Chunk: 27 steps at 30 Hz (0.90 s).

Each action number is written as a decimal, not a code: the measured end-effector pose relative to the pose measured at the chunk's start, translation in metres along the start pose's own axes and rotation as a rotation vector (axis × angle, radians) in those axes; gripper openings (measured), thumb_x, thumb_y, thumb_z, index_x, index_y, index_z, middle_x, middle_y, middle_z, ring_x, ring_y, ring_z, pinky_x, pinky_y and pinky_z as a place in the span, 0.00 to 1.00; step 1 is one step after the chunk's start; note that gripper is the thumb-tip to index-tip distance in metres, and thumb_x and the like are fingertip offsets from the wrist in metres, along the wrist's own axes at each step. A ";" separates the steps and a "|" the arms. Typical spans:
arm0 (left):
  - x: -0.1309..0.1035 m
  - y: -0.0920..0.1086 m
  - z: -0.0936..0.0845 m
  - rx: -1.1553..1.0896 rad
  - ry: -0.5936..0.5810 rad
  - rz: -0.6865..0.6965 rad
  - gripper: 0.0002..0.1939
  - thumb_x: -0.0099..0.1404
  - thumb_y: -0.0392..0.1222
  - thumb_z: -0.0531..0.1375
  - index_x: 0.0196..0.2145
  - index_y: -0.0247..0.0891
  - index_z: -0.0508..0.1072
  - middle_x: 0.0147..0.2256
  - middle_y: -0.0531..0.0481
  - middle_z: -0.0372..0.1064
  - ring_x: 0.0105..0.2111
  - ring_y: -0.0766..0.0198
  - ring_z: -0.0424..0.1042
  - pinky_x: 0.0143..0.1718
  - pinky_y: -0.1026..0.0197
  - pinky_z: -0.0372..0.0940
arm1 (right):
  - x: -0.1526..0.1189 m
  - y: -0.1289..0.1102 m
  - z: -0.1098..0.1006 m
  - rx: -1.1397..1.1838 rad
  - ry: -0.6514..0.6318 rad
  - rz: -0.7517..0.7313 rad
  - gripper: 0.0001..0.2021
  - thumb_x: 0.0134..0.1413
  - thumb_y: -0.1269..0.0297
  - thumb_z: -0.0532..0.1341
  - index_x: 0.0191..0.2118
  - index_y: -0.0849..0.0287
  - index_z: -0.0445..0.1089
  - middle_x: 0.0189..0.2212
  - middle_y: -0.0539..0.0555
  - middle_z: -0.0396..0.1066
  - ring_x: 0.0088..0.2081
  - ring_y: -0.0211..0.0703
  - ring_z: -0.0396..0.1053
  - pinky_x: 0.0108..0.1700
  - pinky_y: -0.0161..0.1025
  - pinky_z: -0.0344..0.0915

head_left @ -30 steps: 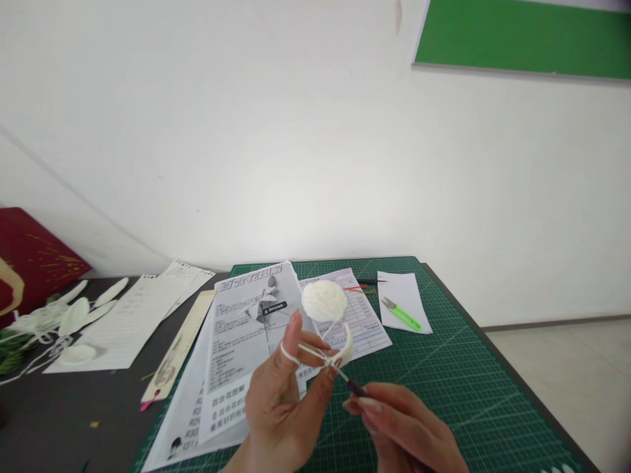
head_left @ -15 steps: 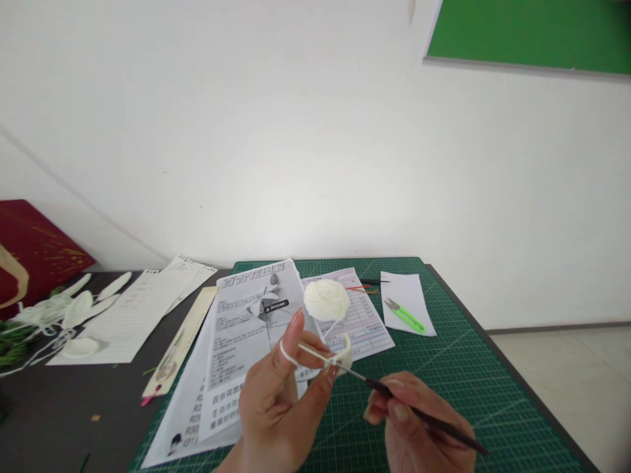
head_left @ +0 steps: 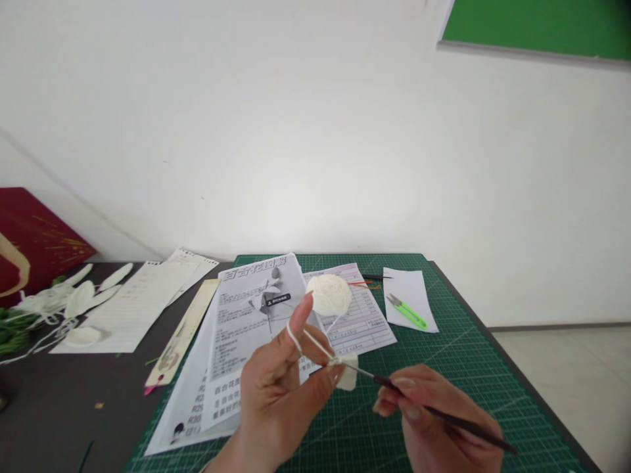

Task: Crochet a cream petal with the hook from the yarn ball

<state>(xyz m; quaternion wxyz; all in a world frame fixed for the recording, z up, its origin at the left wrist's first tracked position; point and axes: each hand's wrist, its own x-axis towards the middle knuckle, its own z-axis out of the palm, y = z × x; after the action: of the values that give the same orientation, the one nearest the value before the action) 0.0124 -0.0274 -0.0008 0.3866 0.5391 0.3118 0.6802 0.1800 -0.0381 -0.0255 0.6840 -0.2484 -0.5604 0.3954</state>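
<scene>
Yarn (head_left: 318,343) looped around a raised finger of my left hand (head_left: 276,394), whose thumb pinched a small white crocheted piece (head_left: 348,373) above the green cutting mat (head_left: 463,358). My right hand (head_left: 446,443) gripped the dark handle of a slim hook (head_left: 461,424), its metal shaft reaching the stitches at my left fingertips. Just beyond sat the white ball (head_left: 329,295), on a ruled form (head_left: 372,325) whose print was too small for me to read. Left of it, a printed sheet (head_left: 241,328) was headed 百合花图解 in large outlined characters, its flower picture bearing a black label (head_left: 279,300) I couldn't make out. From the page beneath (head_left: 180,410) I read R29 and R30. Green-handled snips (head_left: 410,313) lay on white paper (head_left: 407,282). Far left, lined pages (head_left: 148,295) carried writing too faint to decipher.
</scene>
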 end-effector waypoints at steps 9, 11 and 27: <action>0.000 0.001 0.001 -0.129 -0.033 -0.187 0.37 0.53 0.27 0.67 0.56 0.58 0.67 0.23 0.57 0.67 0.27 0.67 0.64 0.33 0.62 0.63 | 0.009 -0.004 -0.019 -0.167 -0.200 -0.123 0.10 0.56 0.74 0.62 0.41 0.54 0.76 0.31 0.55 0.76 0.27 0.43 0.75 0.24 0.37 0.74; 0.000 0.000 0.000 -0.135 -0.050 -0.197 0.37 0.53 0.28 0.67 0.56 0.57 0.66 0.23 0.57 0.67 0.27 0.67 0.64 0.31 0.62 0.62 | 0.011 -0.007 -0.020 -0.188 -0.207 -0.170 0.09 0.57 0.72 0.61 0.41 0.55 0.77 0.30 0.56 0.76 0.26 0.43 0.75 0.23 0.36 0.73; 0.002 0.003 -0.001 -0.186 -0.083 -0.325 0.36 0.50 0.28 0.69 0.53 0.58 0.71 0.22 0.56 0.67 0.26 0.66 0.64 0.28 0.64 0.61 | 0.041 -0.025 -0.026 -0.194 -0.415 -0.161 0.09 0.59 0.70 0.59 0.42 0.58 0.77 0.29 0.58 0.77 0.28 0.46 0.76 0.25 0.38 0.73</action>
<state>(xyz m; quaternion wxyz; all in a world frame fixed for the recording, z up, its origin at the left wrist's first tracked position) 0.0104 -0.0270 0.0024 0.5522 0.4711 0.3143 0.6119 0.2138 -0.0160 0.0109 0.5565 -0.1806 -0.7424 0.3265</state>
